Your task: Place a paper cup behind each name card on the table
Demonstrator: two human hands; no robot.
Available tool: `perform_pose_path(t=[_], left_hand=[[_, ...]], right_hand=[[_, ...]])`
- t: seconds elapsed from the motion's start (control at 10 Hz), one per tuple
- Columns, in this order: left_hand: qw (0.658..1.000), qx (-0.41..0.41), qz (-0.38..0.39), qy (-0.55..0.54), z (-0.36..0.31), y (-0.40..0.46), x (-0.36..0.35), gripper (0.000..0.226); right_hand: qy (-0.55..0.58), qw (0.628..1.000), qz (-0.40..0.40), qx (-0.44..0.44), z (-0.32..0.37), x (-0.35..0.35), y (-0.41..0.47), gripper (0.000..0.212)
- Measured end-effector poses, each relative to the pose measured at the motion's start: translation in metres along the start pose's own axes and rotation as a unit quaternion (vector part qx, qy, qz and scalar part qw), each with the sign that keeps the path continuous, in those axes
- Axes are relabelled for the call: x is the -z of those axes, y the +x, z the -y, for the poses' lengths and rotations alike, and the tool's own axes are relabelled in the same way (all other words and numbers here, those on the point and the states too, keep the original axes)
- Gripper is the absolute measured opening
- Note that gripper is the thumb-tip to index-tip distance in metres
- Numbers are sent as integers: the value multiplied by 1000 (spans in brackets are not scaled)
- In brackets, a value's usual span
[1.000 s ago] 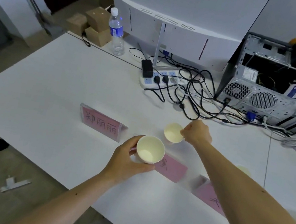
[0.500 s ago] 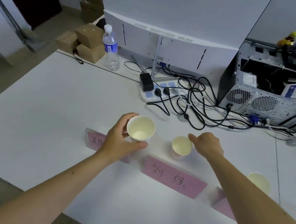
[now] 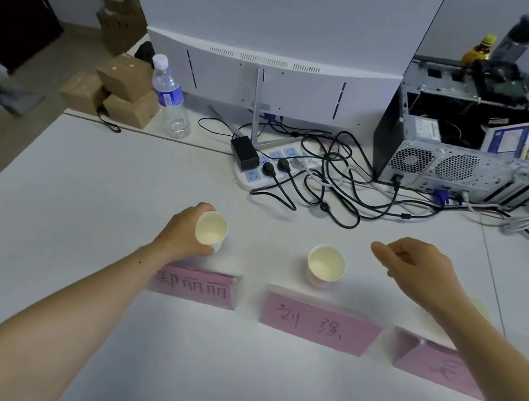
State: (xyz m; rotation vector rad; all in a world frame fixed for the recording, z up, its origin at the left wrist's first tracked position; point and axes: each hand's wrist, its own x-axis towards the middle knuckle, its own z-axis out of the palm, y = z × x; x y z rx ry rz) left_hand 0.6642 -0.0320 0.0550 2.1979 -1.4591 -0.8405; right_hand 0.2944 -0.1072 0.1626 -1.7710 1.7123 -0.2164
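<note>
Three pink name cards stand in a row near the front of the white table: a left card, a middle card and a right card partly hidden by my right forearm. My left hand grips a paper cup, tilted, just behind the left card. A second paper cup stands upright behind the middle card, free of both hands. My right hand hovers to the right of that cup, fingers loosely curled, holding nothing. A third cup behind the right card is almost wholly hidden by my arm.
Behind the cups lie a power strip and tangled black cables. A white monitor, a water bottle and cardboard boxes stand at the back. An open computer case fills the back right.
My left hand carried its cup leftward and back, ending behind the left card. My right hand let go of the middle cup and drew away to the right. The camera view shifted.
</note>
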Motion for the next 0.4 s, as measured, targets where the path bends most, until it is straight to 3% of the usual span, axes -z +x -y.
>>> perform_pose_path(t=[0.2,0.4], left_hand=[[998,-1,38,41,7,5,-4,74],[997,-4,58,46,9,7,-8,97]], right_hand=[[11,1000,-15,19,-8,9,-25,30],[12,999,-39,25,-11,16,-29,31]])
